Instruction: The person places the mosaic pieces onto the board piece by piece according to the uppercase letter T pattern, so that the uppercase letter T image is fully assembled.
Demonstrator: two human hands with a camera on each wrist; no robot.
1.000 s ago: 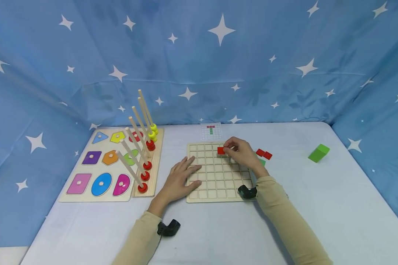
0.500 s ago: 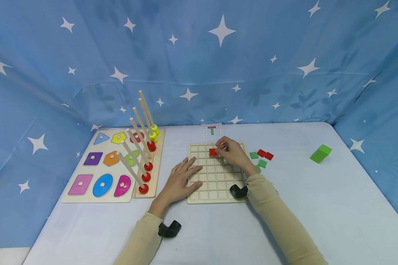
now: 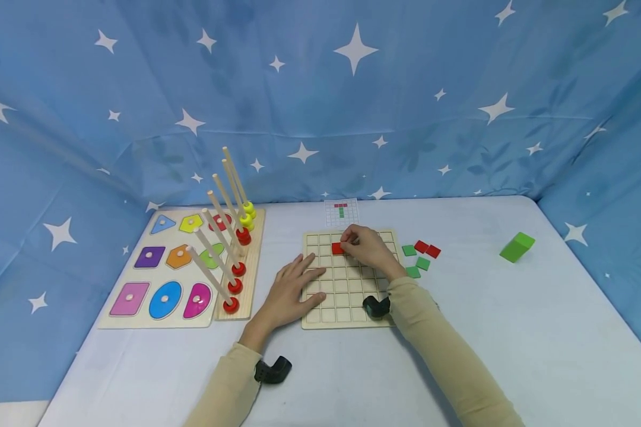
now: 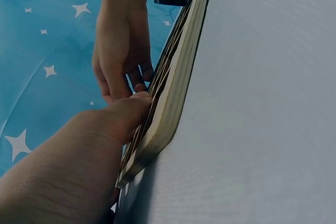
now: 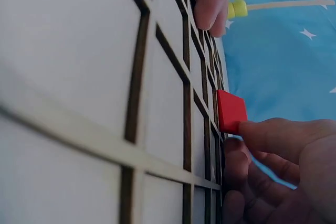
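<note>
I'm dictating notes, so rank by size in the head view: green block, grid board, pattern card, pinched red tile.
Largest to smallest:
grid board
pattern card
green block
pinched red tile, partly hidden by the right hand

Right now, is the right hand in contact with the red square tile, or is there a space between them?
Touching. The right wrist view shows it: the right hand has its thumb tip directly against the red square tile, without visible gap.

Grid board (image 3: 342, 286): pale beige, squared pattern; tile (image 3: 337, 248) over it is red. Right of it: red tiles (image 3: 433, 251), green tiles (image 3: 422, 263), green block (image 3: 517, 247). Left: red rings (image 3: 231, 305), yellow rings (image 3: 247, 223), multicoloured shape puzzle (image 3: 120, 261). Behind: white-starred blue curtain (image 3: 299, 89).
</note>
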